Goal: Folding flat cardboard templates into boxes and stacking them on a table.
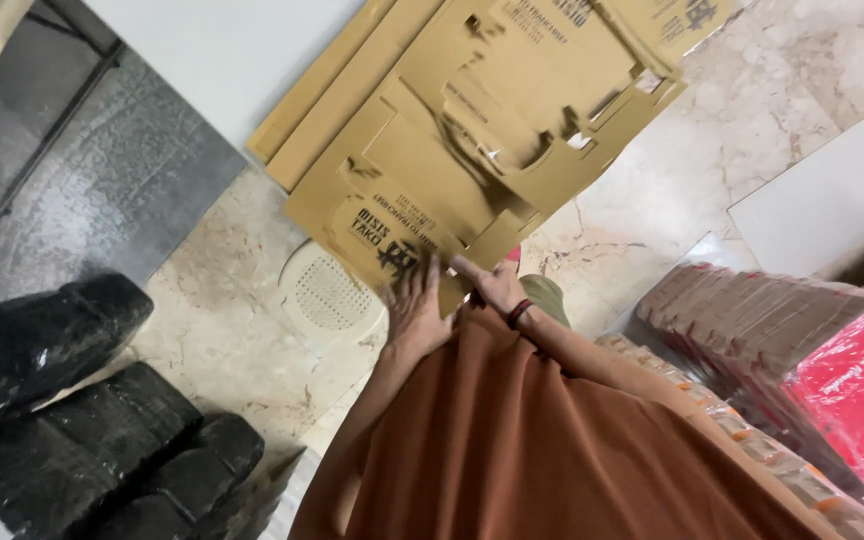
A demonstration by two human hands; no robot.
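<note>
Flat brown cardboard (452,150), die-cut with slots and tabs and printed in dark ink, held out over a pale marble floor (732,150), its near edge low in the centre of the view. Left hand (414,305) spread flat on the near corner, fingers apart and pressed to the sheet. Right hand (497,285) just beside it, closed on the same edge (a dark band on the wrist). Rust-brown shirt (532,450) filling the lower middle, below both hands. More flat cardboard strips (322,110) lying beneath the sheet, toward the upper left. Round white vented disc (327,295) on the floor, partly under the sheet's near corner, just left of the left hand. Black wrapped bundles (72,420) stacked at lower left, well apart from the hands. Red packs (832,370) wrapped in clear film at right. White board (822,200) on the floor above them. Dark grey mat (102,170) at upper left.
</note>
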